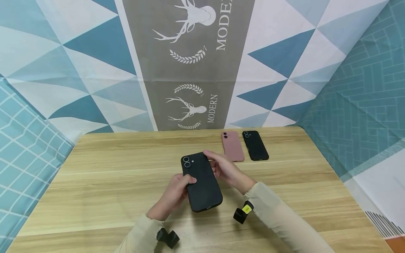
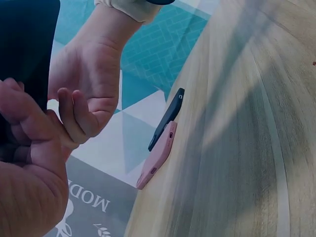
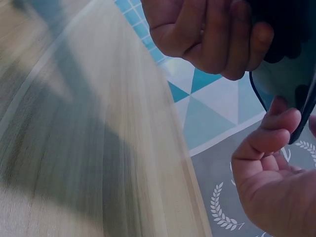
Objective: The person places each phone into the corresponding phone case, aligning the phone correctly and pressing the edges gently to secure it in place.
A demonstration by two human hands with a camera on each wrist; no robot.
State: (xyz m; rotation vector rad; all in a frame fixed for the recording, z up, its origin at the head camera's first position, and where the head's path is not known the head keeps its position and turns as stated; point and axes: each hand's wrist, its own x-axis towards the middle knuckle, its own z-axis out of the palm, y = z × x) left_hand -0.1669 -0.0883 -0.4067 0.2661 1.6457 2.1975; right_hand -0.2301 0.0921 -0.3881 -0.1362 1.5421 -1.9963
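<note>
A black smartphone (image 1: 202, 186), apparently in a matte case, is held above the table with its camera side up and its top tilted left. The left hand (image 1: 177, 191) grips its left side, thumb lying across the back and fingers underneath. At the phone's upper right corner is the right hand (image 1: 226, 168). The right wrist view shows its curled fingers (image 3: 279, 126) against the glossy underside at the corner, with the thumb on the other face at the frame's edge. Part of the phone's underside is hidden by the left fingers (image 3: 212, 39).
A pink phone (image 1: 233, 147) and a second black phone (image 1: 255, 146) lie side by side, cameras up, near the back edge of the wooden table (image 1: 110, 186). Patterned cloth (image 1: 193, 70) hangs behind the table, with more cloth at both sides.
</note>
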